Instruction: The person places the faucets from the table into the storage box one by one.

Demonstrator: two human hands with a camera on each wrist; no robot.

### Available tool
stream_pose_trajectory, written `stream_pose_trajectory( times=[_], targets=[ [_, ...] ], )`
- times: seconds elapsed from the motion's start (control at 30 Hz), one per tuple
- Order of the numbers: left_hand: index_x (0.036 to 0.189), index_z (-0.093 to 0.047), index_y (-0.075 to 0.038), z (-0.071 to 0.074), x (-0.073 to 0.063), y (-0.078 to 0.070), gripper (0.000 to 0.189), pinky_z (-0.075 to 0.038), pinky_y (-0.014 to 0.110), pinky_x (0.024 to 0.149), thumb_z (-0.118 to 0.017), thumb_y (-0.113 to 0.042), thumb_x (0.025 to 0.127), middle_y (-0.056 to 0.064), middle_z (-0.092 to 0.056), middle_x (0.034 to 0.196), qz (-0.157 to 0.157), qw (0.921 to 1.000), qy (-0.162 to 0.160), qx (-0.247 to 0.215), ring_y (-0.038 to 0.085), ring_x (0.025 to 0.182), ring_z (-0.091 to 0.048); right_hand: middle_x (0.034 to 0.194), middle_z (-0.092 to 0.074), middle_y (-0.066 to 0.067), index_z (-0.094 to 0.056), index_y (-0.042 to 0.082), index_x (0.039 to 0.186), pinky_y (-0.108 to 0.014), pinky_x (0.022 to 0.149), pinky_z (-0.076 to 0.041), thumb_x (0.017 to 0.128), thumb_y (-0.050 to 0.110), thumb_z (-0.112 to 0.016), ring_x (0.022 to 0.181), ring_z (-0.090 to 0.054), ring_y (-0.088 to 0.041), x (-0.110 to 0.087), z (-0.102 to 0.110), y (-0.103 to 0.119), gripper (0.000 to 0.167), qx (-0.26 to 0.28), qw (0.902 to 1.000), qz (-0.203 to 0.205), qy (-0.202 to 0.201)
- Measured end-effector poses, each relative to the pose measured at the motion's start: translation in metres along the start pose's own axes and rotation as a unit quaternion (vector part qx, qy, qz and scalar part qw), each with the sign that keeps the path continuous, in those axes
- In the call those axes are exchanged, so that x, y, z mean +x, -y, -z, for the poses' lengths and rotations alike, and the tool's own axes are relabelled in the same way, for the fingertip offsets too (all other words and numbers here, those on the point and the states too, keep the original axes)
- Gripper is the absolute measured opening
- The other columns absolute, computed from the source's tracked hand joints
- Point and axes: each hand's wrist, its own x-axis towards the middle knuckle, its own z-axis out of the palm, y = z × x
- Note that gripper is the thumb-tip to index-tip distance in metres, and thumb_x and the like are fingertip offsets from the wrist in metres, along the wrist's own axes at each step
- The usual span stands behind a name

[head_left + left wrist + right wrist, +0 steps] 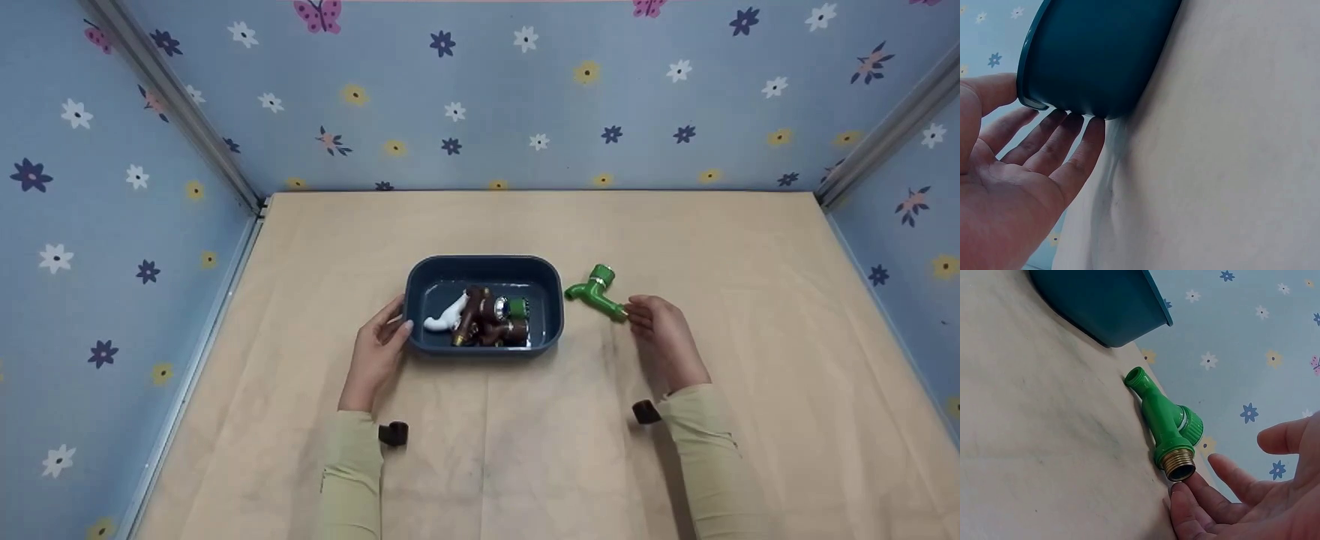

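A green tap [598, 294] with a brass threaded end lies on the table, just right of the dark blue bin [484, 349]. My right hand [660, 330] is beside that threaded end, fingers loosely extended. In the right wrist view, fingertips [1180, 490] are right at the brass thread [1178, 464], with the thumb held apart. My left hand [376, 352] rests on the bin's left end, its fairly straight fingers [1053, 143] touching the outer wall and its thumb at the rim. Inside the bin lie a white tap [448, 313] and brown taps [470, 316], with a green cap [518, 307] among them.
A beige cloth [525, 435] with creases covers the table. Flower-patterned blue panels [495, 97] enclose the back and both sides, with metal posts [180, 105] at the corners. A small black device [393, 433] sits at each wrist.
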Motion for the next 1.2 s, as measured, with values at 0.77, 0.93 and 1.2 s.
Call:
stream_pose_trajectory(
  times=[0.77,0.93,1.2],
  targets=[
    [0.141,-0.042,0.004,0.000,-0.001,0.000,0.049,-0.045,0.023,0.097,-0.058,-0.002,0.094,0.025,-0.044,0.140,-0.006,1.0000,0.001,0.000,0.037,0.123,-0.048,0.120,-0.056,-0.019,-0.053,-0.005,0.127,-0.029,0.083,-0.046,0.092,0.008,-0.061,0.101,-0.052,-0.020,0.000,-0.007,-0.009,0.038,-0.135,0.9882,0.063,-0.036],
    [0.140,-0.042,0.006,0.000,-0.001,0.000,0.049,-0.045,0.023,0.096,-0.058,-0.001,0.094,0.026,-0.045,0.139,-0.020,0.9998,0.004,0.005,0.038,0.123,-0.048,0.113,-0.058,-0.019,-0.056,-0.006,0.122,-0.024,0.080,-0.045,0.087,0.003,-0.065,0.096,-0.052,-0.020,0.002,-0.011,-0.013,0.037,-0.144,0.9848,0.082,-0.051],
    [0.141,-0.041,0.005,0.000,0.001,0.005,0.049,-0.044,0.024,0.098,-0.057,0.000,0.095,0.025,-0.044,0.140,-0.015,0.9999,0.003,0.001,0.036,0.124,-0.048,0.111,-0.058,-0.020,-0.056,-0.007,0.120,-0.027,0.081,-0.043,0.085,0.001,-0.065,0.094,-0.052,-0.022,0.004,-0.015,-0.016,0.037,-0.147,0.9819,0.102,-0.063]
  ],
)
